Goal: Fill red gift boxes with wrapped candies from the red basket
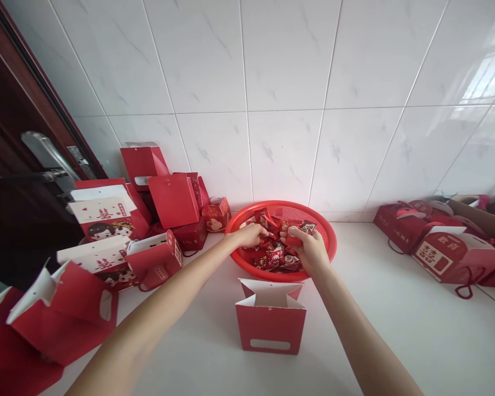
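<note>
A round red plastic basket (331,245) stands against the tiled wall, with several red-wrapped candies (274,256) inside. Over its left side, my left hand (249,236) reaches down with fingers curled at the candies; what the fingertips pinch, if anything, is hidden. On the right side of the basket, my right hand (313,252) is closed around a red-wrapped candy (293,235), its thumb on top. Between my forearms, in front of the basket, an upright red paper gift box (271,329) has its top open, showing a white inside and a slot near the bottom of its front.
Several red and white gift boxes (174,201) crowd the left side, beside a dark door with a metal handle (49,154). More red boxes with cord handles (441,256) lie at the right by the wall. All rest on a white countertop (355,286).
</note>
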### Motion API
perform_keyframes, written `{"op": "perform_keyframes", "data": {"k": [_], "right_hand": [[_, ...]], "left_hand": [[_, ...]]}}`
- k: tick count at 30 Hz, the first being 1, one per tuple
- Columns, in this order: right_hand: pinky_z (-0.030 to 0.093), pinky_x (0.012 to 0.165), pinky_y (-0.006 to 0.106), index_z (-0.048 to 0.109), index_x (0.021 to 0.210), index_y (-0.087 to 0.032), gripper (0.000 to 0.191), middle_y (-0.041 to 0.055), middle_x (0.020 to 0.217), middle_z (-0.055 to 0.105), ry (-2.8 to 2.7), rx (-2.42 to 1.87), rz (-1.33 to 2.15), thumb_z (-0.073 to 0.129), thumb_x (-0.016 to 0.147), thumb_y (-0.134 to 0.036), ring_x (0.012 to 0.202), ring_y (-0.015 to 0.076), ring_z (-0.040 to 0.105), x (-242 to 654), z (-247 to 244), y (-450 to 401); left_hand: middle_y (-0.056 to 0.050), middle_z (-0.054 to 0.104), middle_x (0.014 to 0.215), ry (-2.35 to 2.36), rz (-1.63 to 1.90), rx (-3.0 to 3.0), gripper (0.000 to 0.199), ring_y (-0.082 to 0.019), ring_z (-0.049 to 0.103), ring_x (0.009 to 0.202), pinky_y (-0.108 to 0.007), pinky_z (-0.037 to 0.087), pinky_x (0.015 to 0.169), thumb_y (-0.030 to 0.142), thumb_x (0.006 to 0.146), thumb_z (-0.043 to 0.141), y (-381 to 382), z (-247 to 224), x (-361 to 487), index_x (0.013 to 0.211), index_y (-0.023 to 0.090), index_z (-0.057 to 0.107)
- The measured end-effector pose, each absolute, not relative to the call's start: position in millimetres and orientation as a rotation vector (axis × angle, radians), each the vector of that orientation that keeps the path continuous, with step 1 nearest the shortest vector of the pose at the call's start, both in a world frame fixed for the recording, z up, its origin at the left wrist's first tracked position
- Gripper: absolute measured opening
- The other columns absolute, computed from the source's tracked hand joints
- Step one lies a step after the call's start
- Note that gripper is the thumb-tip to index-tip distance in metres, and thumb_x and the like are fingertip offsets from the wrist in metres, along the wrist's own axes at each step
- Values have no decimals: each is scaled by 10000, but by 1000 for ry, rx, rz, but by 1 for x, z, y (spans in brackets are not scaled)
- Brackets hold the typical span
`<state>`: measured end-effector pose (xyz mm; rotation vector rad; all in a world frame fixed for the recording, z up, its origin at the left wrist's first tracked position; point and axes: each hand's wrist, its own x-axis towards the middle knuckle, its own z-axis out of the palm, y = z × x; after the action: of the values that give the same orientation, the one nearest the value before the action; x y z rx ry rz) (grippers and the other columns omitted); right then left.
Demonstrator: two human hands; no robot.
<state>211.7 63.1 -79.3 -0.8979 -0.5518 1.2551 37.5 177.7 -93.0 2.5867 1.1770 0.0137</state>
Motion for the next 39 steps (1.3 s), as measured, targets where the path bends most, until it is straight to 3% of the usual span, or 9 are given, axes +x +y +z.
{"op": "perform_keyframes", "data": {"k": [5,11,17,20,23,27,30,34,39], "right_hand": [[588,565,288,658,713,-167,224,85,807,786,-571,-888,1257,813,551,-175,670,218,741,211,-80,63],[602,573,311,656,708,-161,225,79,771,777,-570,-871,1229,807,543,-174,652,222,735,211,-83,65],[590,553,290,659,727,-162,247,73,763,775,-562,-879,1236,804,528,-184,681,231,743,210,-83,66],[600,560,315,649,723,-174,252,61,719,760,-582,-878,1232,822,541,-197,686,248,745,210,-84,66],[616,595,352,638,715,-179,240,59,701,749,-591,-870,1234,821,560,-185,659,253,743,211,-84,66],[622,619,353,633,705,-180,207,64,744,762,-576,-872,1238,783,567,-140,655,242,744,211,-84,66],[627,643,342,632,688,-180,186,67,762,768,-557,-865,1243,754,562,-117,652,227,741,210,-83,65],[613,585,310,627,681,-186,181,62,748,767,-523,-864,1248,737,553,-120,652,224,738,209,-81,65],[629,610,331,656,692,-185,171,60,779,775,-522,-862,1213,766,569,-138,694,231,740,208,-78,64]], "left_hand": [[-27,738,1241,1231,-101,2643,629,-222,678,1087,-261,496,891,-20,737,517,180,-93,36,1250,289,709],[-89,703,1243,1157,-263,2688,510,-262,661,1118,-286,513,893,52,741,672,175,-86,40,1219,226,705],[-129,606,1327,1236,-389,2727,536,-392,563,1248,-504,460,1022,224,741,761,164,-80,58,1263,325,695],[-164,656,1214,1224,-376,2737,344,-389,592,1193,-496,457,1016,135,739,703,160,-83,71,1063,227,773],[-145,710,940,1200,-374,2699,117,-323,672,954,-403,515,873,59,695,670,160,-87,76,712,154,735],[-77,605,583,1223,-291,2608,247,-275,647,709,-364,499,708,67,653,699,161,-87,71,477,163,554],[-65,646,643,1225,-61,2534,229,-247,651,734,-340,488,727,191,797,656,160,-79,62,576,166,599],[-59,754,963,1127,231,2368,298,-212,685,914,-310,506,844,361,988,469,154,-70,53,922,179,695],[-68,757,976,844,502,1781,355,-233,686,1027,-372,502,975,506,904,644,149,-76,48,937,156,694]]}}
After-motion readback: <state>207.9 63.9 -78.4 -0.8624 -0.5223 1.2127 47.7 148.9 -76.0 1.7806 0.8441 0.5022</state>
